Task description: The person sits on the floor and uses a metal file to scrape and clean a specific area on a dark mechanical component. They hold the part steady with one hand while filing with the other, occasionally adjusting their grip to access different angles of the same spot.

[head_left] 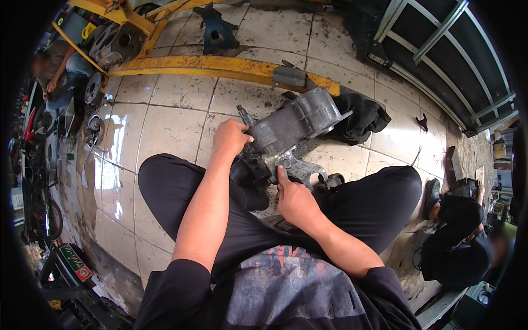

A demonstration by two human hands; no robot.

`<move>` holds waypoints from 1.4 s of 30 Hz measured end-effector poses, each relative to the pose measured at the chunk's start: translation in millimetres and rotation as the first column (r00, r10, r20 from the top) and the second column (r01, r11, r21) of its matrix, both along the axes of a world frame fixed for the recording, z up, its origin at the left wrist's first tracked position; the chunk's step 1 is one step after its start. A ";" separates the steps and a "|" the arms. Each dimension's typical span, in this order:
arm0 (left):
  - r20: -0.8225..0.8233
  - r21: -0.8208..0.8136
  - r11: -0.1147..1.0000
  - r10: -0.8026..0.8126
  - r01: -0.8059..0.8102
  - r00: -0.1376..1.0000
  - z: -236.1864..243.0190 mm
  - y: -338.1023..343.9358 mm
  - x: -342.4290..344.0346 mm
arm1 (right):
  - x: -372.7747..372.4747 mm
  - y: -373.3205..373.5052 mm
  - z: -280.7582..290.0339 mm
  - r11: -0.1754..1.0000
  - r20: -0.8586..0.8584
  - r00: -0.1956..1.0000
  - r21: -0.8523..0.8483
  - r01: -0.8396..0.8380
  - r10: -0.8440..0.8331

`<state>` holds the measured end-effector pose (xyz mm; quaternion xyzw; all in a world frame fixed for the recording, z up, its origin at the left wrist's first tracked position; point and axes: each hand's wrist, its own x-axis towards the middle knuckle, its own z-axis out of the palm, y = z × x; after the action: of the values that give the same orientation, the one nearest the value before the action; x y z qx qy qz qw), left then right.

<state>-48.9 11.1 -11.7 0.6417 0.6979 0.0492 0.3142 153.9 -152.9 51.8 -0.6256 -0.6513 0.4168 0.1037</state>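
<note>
A grey, grimy metal engine casing (291, 124) lies tilted on the floor between my bent knees. My left hand (230, 137) is closed on its left edge, beside a short upright shaft (243, 114). At the casing's near side, my right hand (297, 203) presses its index fingertip on a metal part close to a round hole. Its other fingers are curled in, and whatever they hold, if anything, is hidden. A lighter metal bracket-like section (305, 169) of the engine sits just right of that fingertip. Dark parts under the casing are partly covered by my hands.
Beyond the casing, a yellow steel frame (203, 66) crosses the tiled floor. A black cloth (360, 118) lies to its right, and a dark metal stand (215, 30) stands farther back. One person sits at far left, another (454, 242) at right. A forked part (422, 122) lies on the right.
</note>
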 end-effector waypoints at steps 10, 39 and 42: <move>-0.003 0.006 1.000 -0.010 0.010 1.000 4.6 0.6 1.8 | -8.5 -15.4 -12.7 0.985 -0.150 0.983 -0.154 0.079 -0.102; 0.010 0.038 0.999 -0.020 0.020 1.000 0.7 -2.3 -0.2 | -14.5 -31.8 -18.1 0.941 -0.274 0.913 -0.238 0.241 -0.303; 0.004 0.032 0.999 -0.020 0.020 1.000 0.3 -1.5 0.2 | -6.9 -21.8 -23.3 0.957 -0.345 0.903 -0.221 0.188 -0.257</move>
<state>-48.7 9.6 -11.4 0.6534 0.6900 0.0585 0.3060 147.0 -174.7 28.5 -0.6132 -0.5032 0.5701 0.2139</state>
